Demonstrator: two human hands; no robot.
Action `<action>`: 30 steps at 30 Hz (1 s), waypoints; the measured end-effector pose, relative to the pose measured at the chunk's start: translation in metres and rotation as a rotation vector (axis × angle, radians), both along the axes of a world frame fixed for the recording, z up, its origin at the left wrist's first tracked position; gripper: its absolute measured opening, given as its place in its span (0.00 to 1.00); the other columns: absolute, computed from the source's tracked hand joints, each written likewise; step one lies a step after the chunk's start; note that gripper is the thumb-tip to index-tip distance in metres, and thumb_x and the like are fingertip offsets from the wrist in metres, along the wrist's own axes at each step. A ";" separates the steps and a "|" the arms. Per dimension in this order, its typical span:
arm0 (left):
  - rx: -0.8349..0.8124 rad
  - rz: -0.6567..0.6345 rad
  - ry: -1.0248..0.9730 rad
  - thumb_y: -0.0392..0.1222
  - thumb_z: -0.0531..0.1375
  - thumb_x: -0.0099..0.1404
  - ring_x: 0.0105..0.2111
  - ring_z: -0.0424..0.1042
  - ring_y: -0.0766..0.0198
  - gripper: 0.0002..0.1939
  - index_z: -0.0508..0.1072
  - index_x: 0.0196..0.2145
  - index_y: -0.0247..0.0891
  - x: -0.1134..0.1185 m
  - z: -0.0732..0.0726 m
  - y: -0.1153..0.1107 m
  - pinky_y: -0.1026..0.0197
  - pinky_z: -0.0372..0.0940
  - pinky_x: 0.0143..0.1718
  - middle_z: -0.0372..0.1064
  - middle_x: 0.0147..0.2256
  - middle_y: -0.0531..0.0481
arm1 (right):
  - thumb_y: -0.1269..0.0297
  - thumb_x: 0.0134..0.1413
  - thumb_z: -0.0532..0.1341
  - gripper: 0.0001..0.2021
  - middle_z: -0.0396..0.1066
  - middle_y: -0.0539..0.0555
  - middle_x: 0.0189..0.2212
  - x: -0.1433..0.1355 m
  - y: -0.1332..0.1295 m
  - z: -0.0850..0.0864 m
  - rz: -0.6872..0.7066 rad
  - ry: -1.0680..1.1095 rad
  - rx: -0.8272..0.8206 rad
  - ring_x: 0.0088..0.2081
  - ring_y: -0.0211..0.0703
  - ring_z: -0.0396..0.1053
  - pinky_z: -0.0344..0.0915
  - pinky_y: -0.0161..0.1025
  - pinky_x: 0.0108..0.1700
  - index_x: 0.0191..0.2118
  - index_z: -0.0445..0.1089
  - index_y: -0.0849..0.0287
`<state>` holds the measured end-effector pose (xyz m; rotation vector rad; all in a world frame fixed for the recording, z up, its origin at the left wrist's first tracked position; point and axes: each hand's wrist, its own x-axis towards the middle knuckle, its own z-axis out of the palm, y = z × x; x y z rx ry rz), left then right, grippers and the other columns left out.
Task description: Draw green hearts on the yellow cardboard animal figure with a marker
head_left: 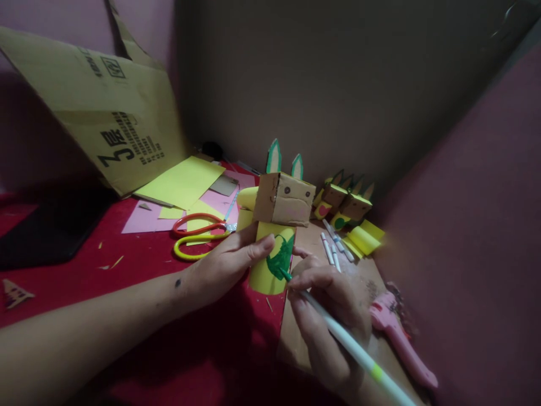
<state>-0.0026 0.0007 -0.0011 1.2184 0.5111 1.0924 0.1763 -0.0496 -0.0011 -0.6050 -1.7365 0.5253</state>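
A cardboard animal figure [291, 206] has a box head with drawn eyes, two green-edged ears and a yellow paper body. My left hand [230, 259] grips the body from the left, its thumb on the front. On the body is a heart shape [279, 260], largely filled in green, with some yellow inside its outline. My right hand [329, 310] is closed around a white marker [346, 338], whose green tip touches the lower part of the heart.
Red and yellow scissors [198, 235] lie left of the figure, near yellow paper [183, 179] and a large cardboard sheet [118, 113]. Behind right stand similar figures [346, 202]. Several markers [332, 251] and a pink glue gun [399, 332] lie to the right.
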 end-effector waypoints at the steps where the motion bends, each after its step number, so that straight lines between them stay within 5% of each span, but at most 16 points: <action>1: 0.001 0.002 0.002 0.65 0.69 0.66 0.58 0.76 0.43 0.27 0.81 0.48 0.38 0.000 0.000 0.000 0.51 0.70 0.59 0.79 0.57 0.40 | 0.79 0.59 0.59 0.14 0.69 0.45 0.32 0.000 0.000 0.001 -0.006 -0.019 0.011 0.37 0.40 0.72 0.67 0.57 0.65 0.43 0.72 0.51; 7: 0.002 0.030 0.000 0.64 0.69 0.66 0.58 0.75 0.44 0.24 0.82 0.45 0.39 0.000 0.000 0.001 0.52 0.69 0.60 0.79 0.57 0.42 | 0.78 0.57 0.58 0.12 0.69 0.46 0.30 -0.001 0.001 0.002 -0.090 -0.067 0.070 0.37 0.42 0.74 0.70 0.59 0.62 0.40 0.70 0.51; 18: 0.022 0.029 0.003 0.63 0.69 0.66 0.58 0.74 0.42 0.26 0.82 0.50 0.39 0.000 0.000 0.002 0.47 0.66 0.63 0.79 0.57 0.40 | 0.75 0.67 0.57 0.11 0.67 0.46 0.31 0.003 0.003 0.000 0.012 -0.025 0.005 0.35 0.39 0.70 0.66 0.59 0.67 0.40 0.73 0.51; 30: -0.003 -0.002 -0.005 0.61 0.67 0.69 0.59 0.75 0.39 0.30 0.76 0.61 0.41 0.000 -0.001 0.001 0.43 0.68 0.63 0.78 0.57 0.37 | 0.77 0.60 0.59 0.12 0.68 0.46 0.29 0.007 0.004 -0.001 -0.031 0.031 0.007 0.35 0.41 0.72 0.71 0.58 0.63 0.40 0.74 0.51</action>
